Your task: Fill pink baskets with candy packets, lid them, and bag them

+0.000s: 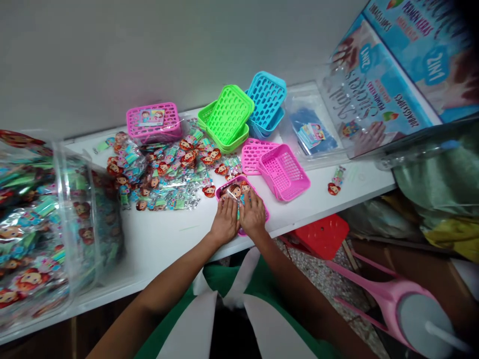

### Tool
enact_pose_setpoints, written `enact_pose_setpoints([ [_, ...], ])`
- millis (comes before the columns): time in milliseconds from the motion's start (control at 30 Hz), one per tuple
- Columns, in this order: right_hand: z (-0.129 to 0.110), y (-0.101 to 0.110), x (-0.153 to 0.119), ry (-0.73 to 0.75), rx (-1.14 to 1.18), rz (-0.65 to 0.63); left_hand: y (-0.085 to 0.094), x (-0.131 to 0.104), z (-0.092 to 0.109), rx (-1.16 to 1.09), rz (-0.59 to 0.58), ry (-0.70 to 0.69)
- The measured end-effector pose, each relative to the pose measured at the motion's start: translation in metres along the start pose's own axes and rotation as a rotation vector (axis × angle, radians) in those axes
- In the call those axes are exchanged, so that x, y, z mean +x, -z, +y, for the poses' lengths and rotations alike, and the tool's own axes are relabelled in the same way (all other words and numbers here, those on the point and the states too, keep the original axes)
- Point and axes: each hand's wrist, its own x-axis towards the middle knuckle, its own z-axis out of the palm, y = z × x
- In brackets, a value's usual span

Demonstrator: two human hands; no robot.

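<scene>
Grey wall [179, 50] bhd wht table [157, 244]; speckled flr [314, 271], red plastic stool [322, 234] nr.

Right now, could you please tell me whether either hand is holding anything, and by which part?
No clear grip shows: the left hand and right hand lie flat over packets in the pink basket beneath them.
</scene>
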Motion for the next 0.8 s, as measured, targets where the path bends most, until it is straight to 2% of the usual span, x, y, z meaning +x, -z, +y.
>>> enact_pose_setpoints([
  [167,0.003,-0.007,0.002,0.024,-0.027,0.058,0.01,0.008,0.008,0.381,-0.161,-0.05],
  [267,0.002,-0.009,0.003,0.012,-0.029,0.056,0.009,0.01,0.009,0.442,-0.165,-0.065],
  [433,-0.005,-0.006,0.003,-0.064,-0.061,0.019,0.006,0.006,-0.003,0.28,-0.056,-0.082],
  [633,-0.006,-0.004,-0.001,-0.06,-0.065,-0.004,0.028,0.0,-0.029,-0.005,0.023,-0.281],
  [700,-0.006,-0.005,-0.001,-0.054,-0.068,-0.001,0.031,0.001,-0.033,-0.023,0.05,-0.302],
  [800,-0.006,-0.004,-0.001,-0.056,-0.056,-0.005,0.026,0.007,-0.032,0.026,0.075,-0.272],
])
